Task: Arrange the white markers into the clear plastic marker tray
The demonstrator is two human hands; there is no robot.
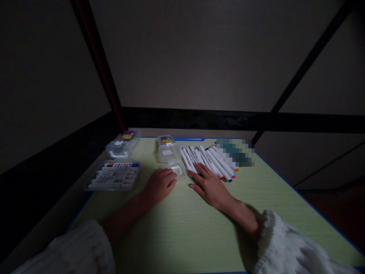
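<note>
My left hand is closed at the near left edge of a clear plastic case, fingers curled over it; the fingertips are partly hidden. The case lies opened, its upright part with a colored label behind the flat part. My right hand lies palm down with fingers spread, its fingertips touching the near left ends of a row of white markers. The markers lie side by side on the table, slanting, with colored ends toward me.
At the left a closed clear case holds several markers. Behind it stands another clear case with a white handle. A pixelated patch covers something at the back right. The pale green table has a blue edge, with a wall behind.
</note>
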